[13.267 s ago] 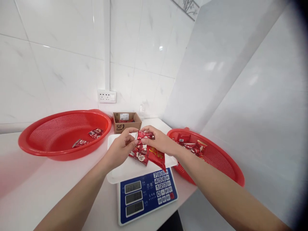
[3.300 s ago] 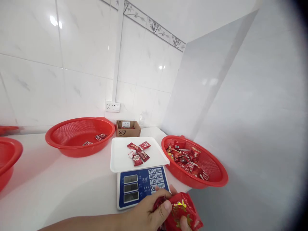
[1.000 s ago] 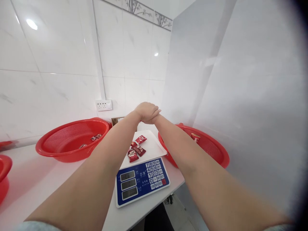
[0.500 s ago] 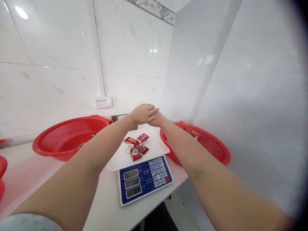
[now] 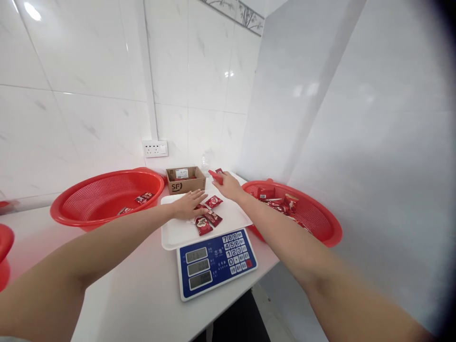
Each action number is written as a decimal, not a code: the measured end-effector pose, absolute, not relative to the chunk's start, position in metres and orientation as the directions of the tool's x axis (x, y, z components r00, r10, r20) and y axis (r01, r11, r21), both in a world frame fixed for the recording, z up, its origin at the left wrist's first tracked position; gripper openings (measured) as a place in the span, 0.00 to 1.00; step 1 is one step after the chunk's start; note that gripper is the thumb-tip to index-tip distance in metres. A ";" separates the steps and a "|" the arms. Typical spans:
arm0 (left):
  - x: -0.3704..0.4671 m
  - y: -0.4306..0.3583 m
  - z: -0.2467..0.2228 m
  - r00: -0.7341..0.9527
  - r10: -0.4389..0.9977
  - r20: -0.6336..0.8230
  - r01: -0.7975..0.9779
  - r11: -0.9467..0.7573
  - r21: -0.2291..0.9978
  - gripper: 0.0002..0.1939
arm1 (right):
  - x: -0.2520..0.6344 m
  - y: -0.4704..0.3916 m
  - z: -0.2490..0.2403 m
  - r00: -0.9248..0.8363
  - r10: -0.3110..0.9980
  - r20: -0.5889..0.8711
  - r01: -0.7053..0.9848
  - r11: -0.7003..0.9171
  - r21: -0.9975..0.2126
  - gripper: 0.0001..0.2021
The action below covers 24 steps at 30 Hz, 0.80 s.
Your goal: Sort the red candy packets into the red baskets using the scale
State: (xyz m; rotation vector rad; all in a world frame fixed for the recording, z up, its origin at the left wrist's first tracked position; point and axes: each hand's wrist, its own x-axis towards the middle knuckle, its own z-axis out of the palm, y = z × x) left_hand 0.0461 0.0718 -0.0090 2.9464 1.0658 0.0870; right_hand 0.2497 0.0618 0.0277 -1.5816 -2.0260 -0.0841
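My left hand (image 5: pixel 190 205) reaches over the left part of the white scale tray (image 5: pixel 233 216), fingers stretched out and partly covering the small red snack packets (image 5: pixel 213 202) lying there. Whether it touches them I cannot tell. Above the tray's far edge, my right hand (image 5: pixel 230 186) is closed on a red packet (image 5: pixel 215 177), and a darker red packet shows just behind it. The tray sits on an electronic scale with a blue keypad panel (image 5: pixel 218 263) and several number keys.
On the right stands a red mesh basket (image 5: pixel 326 218) with several red packets. Another red basket (image 5: pixel 83 197) on the left holds a few packets. A cardboard box (image 5: pixel 194 184) and a clear bottle (image 5: pixel 205 164) stand behind the tray. A power socket (image 5: pixel 156 148) is on the tiled wall.
My hands were together beyond the tray. Now they are apart: the left has come back over the packets, and the right shows a red packet in its fingers. The cardboard box is uncovered.
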 end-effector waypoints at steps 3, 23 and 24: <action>0.051 0.061 -0.013 0.761 0.649 -0.007 0.647 -0.758 0.085 0.43 | 0.234 0.056 0.017 -0.107 0.914 0.391 0.870 0.277 -0.408 0.13; 0.015 0.027 0.018 0.600 0.800 -0.021 0.755 -0.557 0.345 0.37 | 0.301 -0.081 -0.092 0.189 0.475 0.860 0.800 0.434 -0.415 0.15; 0.013 0.025 0.017 0.580 0.814 -0.011 0.763 -0.539 0.357 0.36 | 0.303 -0.088 -0.106 0.185 0.508 0.841 0.780 0.444 -0.440 0.16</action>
